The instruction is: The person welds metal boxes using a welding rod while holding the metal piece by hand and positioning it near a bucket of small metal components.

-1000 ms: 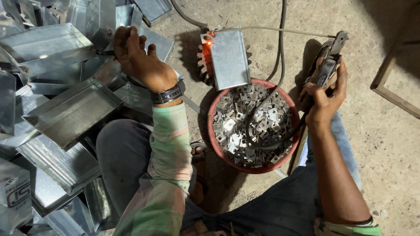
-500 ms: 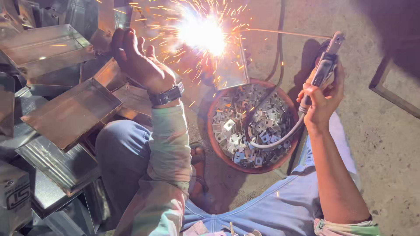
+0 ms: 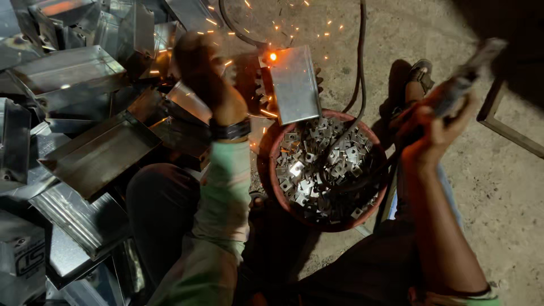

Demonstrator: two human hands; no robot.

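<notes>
The person sits on a concrete floor [image 3: 510, 187] with a round red bowl [image 3: 378, 207] between the legs, full of small metal brackets [image 3: 320, 164].

The right hand [image 3: 433, 127] is raised at the right side of the view, well apart from the bowl. Its grip is wrapped fully around the handle of a welding tool [image 3: 462, 79], which points up and away to the right; the tool and hand are blurred, so the fingers cannot be told apart. A dark cable [image 3: 358, 85] runs across the floor and over the bowl's rim.

The left hand [image 3: 198, 71] is lifted over a heap of sheet-metal boxes [image 3: 85, 147] on the left. It is blurred and dark, and I cannot tell whether its grip is open or closed, or whether it holds anything. A dark wristband [image 3: 229, 129] sits on the wrist above a pale green sleeve [image 3: 224, 192].

A flat metal box [image 3: 294, 85] lies on the floor just beyond the bowl, its near edge reaching over the rim. An orange glowing spot [image 3: 273, 56] shows at its upper left corner, and small sparks [image 3: 249, 5] scatter over the floor above it. A foot in a sandal [image 3: 420, 73] rests on the floor between the bowl and the right hand. A metal frame [image 3: 510, 133] lies at the far right edge.
</notes>
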